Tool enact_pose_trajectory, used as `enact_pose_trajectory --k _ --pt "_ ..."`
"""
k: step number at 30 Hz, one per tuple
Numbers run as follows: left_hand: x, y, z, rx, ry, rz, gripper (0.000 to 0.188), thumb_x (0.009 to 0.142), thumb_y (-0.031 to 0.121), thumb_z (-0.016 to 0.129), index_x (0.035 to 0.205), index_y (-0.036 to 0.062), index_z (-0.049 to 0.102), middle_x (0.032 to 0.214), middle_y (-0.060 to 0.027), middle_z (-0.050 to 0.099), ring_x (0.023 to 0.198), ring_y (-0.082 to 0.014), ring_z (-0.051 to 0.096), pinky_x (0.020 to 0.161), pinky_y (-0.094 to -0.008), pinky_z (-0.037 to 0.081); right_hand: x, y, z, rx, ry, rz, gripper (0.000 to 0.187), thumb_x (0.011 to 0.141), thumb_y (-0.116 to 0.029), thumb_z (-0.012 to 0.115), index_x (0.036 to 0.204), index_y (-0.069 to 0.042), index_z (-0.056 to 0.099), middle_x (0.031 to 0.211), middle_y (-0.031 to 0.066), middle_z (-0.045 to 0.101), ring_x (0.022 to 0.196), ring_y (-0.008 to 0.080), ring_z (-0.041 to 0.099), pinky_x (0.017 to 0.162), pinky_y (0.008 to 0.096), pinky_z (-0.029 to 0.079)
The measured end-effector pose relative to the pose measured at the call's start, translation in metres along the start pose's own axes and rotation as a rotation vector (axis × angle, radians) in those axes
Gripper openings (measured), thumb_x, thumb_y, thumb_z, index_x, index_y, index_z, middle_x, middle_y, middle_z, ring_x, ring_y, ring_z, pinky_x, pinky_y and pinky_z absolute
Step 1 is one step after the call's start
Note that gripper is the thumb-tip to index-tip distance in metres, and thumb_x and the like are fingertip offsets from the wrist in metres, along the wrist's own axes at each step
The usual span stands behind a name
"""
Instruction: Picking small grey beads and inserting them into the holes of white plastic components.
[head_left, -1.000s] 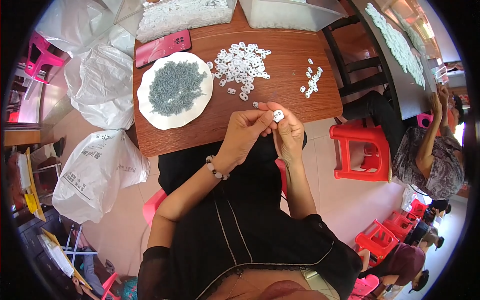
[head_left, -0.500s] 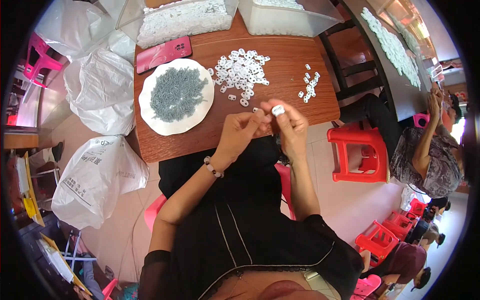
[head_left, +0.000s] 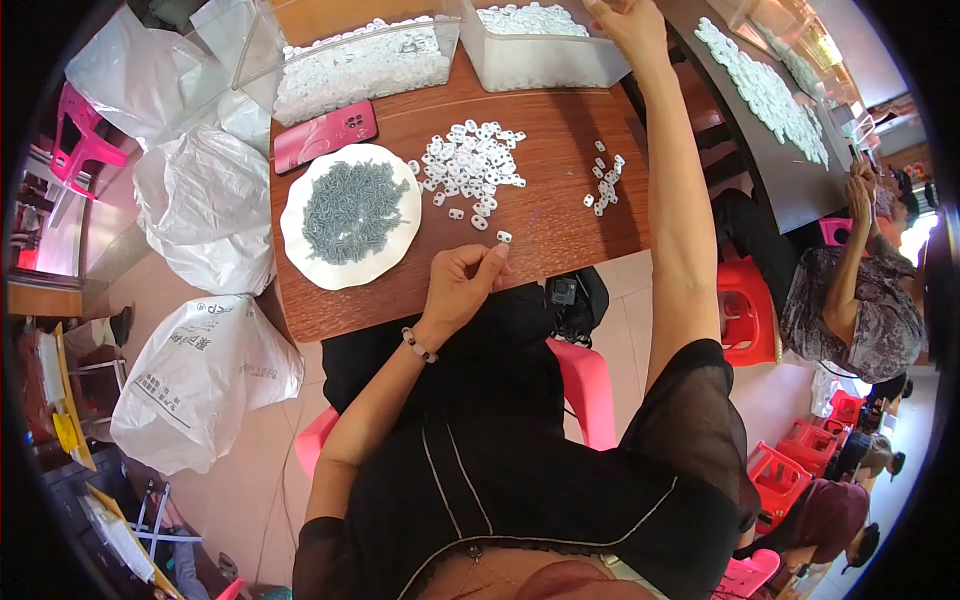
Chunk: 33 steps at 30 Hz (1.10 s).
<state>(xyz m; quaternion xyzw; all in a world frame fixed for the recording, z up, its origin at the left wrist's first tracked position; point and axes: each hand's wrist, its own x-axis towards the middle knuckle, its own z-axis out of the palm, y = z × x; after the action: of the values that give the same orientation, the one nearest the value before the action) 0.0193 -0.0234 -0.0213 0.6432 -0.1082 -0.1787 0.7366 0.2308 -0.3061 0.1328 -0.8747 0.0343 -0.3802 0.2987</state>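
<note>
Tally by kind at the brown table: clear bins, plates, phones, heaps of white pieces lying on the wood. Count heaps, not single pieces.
Clear bins: 2 (left bin, right bin)
Plate: 1
Phone: 1
White heaps: 2 (large heap, small heap)
Total: 6

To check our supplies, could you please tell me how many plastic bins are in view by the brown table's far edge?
2: the left bin beyond the pink phone, the right bin beside the right hand.
</note>
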Motion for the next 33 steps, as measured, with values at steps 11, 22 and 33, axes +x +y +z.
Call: enact_pose_trajectory --k 11,22,33 --pt "-0.001 0.006 -0.010 -0.119 0.019 -0.014 0.037 0.094 0.022 0.059 0.064 0.0008 0.063 0.055 0.0028 0.053 0.052 -0.0017 0.045 0.047 -0.0190 0.033 -0.164 -0.042 -0.036 0.254 -0.324 0.050 0.015 0.087 -0.012 0.060 0.087 0.001 0.069 0.074 0.0082 0.068 0.069 0.0131 0.064 0.064 0.0277 0.049" --pt "-0.002 0.003 -0.011 -0.159 0.026 -0.029 0.037 0.095 0.024 0.059 0.066 0.0020 0.064 0.057 0.0035 0.053 0.053 -0.0018 0.045 0.049 -0.0180 0.035 -0.254 -0.060 -0.020 0.119 -0.607 0.008 0.015 0.083 -0.010 0.067 0.094 -0.001 0.068 0.083 0.0123 0.066 0.077 0.0279 0.062 0.069 0.0346 0.049" --pt "-0.030 0.007 -0.020 -0.082 0.216 0.067 0.019 0.094 0.016 0.060 0.089 -0.0007 0.067 0.077 0.0009 0.061 0.067 -0.0029 0.051 0.060 -0.0186 0.041 -0.248 -0.079 0.003 0.114 -0.603 -0.130 0.019 0.080 -0.009 0.069 0.098 -0.006 0.069 0.085 0.0091 0.063 0.086 0.0275 0.059 0.073 0.0370 0.048"
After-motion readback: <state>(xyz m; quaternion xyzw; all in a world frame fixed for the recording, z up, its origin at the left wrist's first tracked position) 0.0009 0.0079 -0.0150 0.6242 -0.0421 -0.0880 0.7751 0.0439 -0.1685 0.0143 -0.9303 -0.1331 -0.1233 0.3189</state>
